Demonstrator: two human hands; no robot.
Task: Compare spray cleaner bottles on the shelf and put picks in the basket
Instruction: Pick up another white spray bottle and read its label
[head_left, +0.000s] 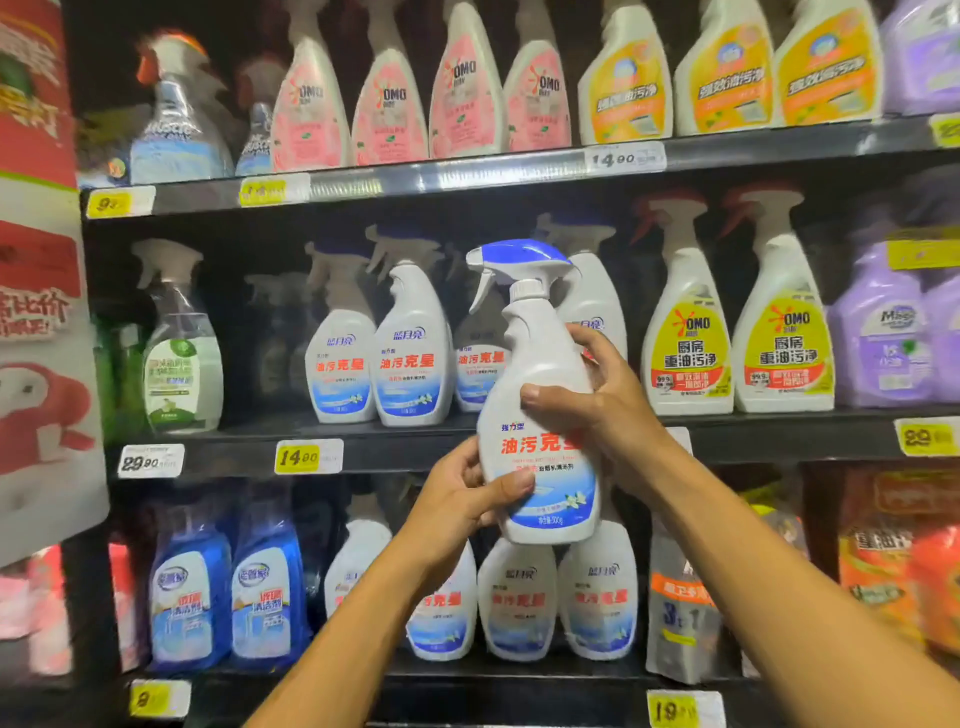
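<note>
Both hands grasp a white plastic spray bottle with a blue trigger cap (540, 405): left hand (462, 493) near the base, right hand (597, 400) mid-body. It's held up in front of dark store shelves (519, 436) packed with cleaner bottles and yellow price tags (298, 457).

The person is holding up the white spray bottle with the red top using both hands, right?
Not quite: the top is blue, not red. The head view shows the white spray bottle with a blue and white trigger top, held up in front of the shelves by both the left hand and the right hand.
</note>
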